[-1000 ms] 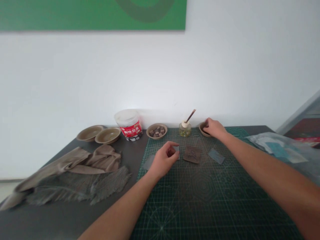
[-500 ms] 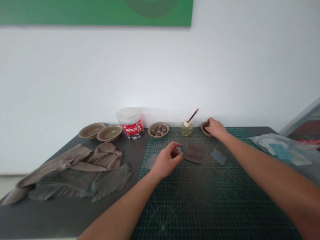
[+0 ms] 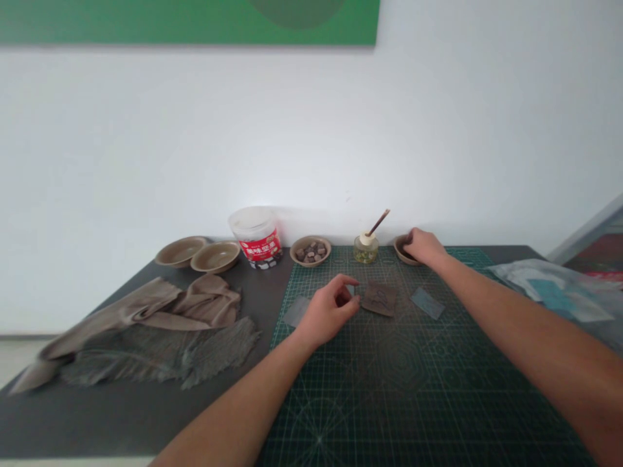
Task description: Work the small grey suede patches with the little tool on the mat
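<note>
**Hands, 2.** Left grip point(image 3: 328, 312): half-curled above the green cutting mat point(image 3: 413, 395), thumb and forefinger slightly parted around a small pale-blue piece point(image 3: 353, 291); whether it is held, I cannot tell. Right grip point(image 3: 424, 248): fingers curled down into a small tan bowl point(image 3: 401, 250) at the mat's far edge; any hold is hidden.

**On the mat, 4 flat pieces:** the pale-blue piece at its centre, touching distance from a brown marked square point(image 3: 378, 298); a blue-grey sheet point(image 3: 427, 303) right of centre; a grey sheet point(image 3: 296, 312) left of centre.

**Handling note:** thin pieces are best taken by one edge with the fingertips, without dragging them across the mat.

**Beyond the mat's far edge, 2:** a bowl of dark chunks point(image 3: 310, 251); a glass jar point(image 3: 366, 253) with a stick.

**Left of the mat, 5:** two tan bowls point(image 3: 181, 251) point(image 3: 215, 257), a white-lidded tub point(image 3: 256, 237), a taupe cloth point(image 3: 146, 310), a frayed grey cloth point(image 3: 160, 357).

**Right of the mat, 1:** a plastic bag point(image 3: 549, 292).
</note>
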`<state>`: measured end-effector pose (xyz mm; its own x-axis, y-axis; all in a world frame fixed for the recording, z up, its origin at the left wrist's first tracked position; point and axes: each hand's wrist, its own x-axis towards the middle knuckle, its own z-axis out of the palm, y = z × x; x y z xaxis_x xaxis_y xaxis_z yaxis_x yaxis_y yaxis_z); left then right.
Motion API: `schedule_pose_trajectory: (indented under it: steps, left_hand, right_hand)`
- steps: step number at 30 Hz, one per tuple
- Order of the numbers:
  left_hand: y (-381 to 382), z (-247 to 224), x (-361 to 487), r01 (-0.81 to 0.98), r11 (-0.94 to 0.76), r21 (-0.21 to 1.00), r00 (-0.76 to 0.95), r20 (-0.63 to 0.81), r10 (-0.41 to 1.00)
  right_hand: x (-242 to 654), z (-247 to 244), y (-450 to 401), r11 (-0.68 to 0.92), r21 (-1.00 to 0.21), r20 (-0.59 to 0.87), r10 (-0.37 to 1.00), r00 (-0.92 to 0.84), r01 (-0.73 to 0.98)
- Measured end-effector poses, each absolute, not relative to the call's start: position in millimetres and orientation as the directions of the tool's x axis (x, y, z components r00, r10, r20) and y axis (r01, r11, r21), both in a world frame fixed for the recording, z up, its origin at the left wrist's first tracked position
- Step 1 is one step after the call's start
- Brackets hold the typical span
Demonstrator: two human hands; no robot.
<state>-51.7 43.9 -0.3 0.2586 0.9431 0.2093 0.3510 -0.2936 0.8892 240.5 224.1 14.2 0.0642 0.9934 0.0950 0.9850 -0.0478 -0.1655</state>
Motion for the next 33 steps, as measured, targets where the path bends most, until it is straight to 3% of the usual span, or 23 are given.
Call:
schedule_pose_trajectory:
  steps: [33]
  left_hand:
    - [37.8,6.5,-48.9,0.394,-0.293,0.871,0.298,0.180,0.937]
  right_hand:
    - [231.6,34.4,215.6,-0.089,-0.073,0.084,0.992,0.095,0.993]
